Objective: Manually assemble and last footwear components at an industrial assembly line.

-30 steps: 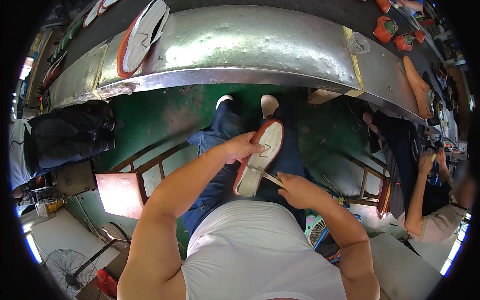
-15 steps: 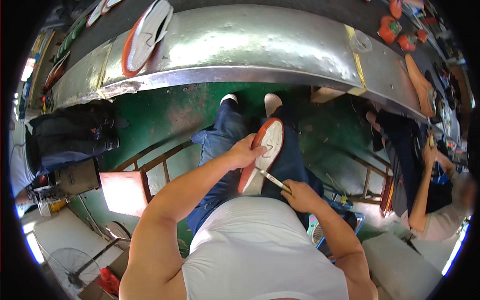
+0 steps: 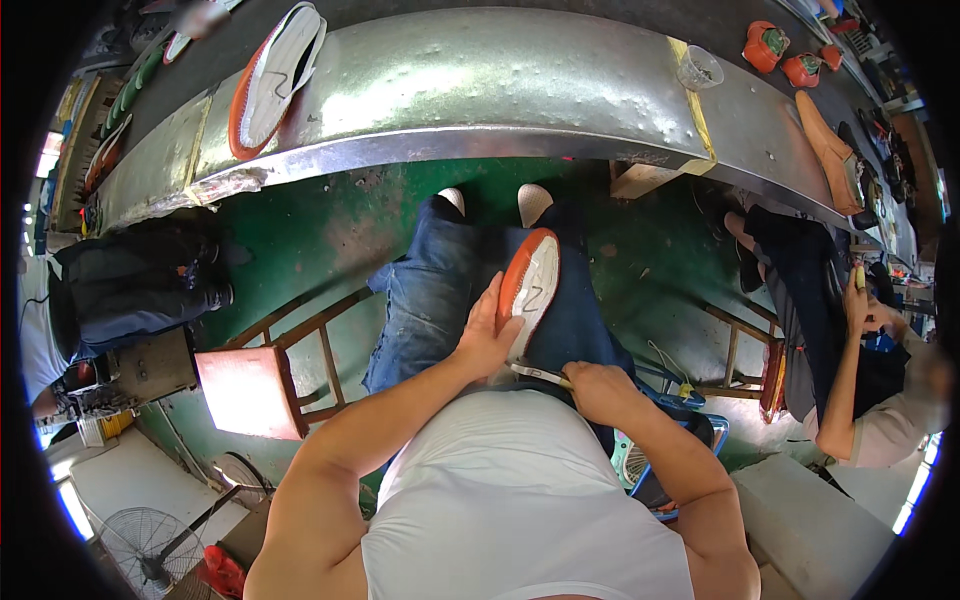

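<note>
A shoe piece (image 3: 541, 283) with a cream-white sole side facing up and an orange-red edge lies lengthwise over my lap, toe pointing away. My left hand (image 3: 484, 338) grips its left side, fingers along the orange edge and thumb on the pale face. In my right hand (image 3: 603, 393) is a slim white-and-grey hand tool (image 3: 541, 374). Its tip reaches the shoe's near end, close to my shirt. That end is partly hidden by my left hand and the tool, and I cannot make out the tool's exact kind.
Ahead runs a metal-covered bench (image 3: 480, 80) bearing another white shoe (image 3: 275, 85) with an orange edge, a clear cup (image 3: 699, 68) and a tan shoe (image 3: 832, 145). Wooden stools (image 3: 255, 390) stand on both sides. A co-worker (image 3: 870, 360) sits at the right; a fan (image 3: 150, 550) is lower left.
My left hand has slid nearer to me along the shoe. The tool has shifted from the shoe's middle toward its near end and lies flatter. The view has turned slightly.
</note>
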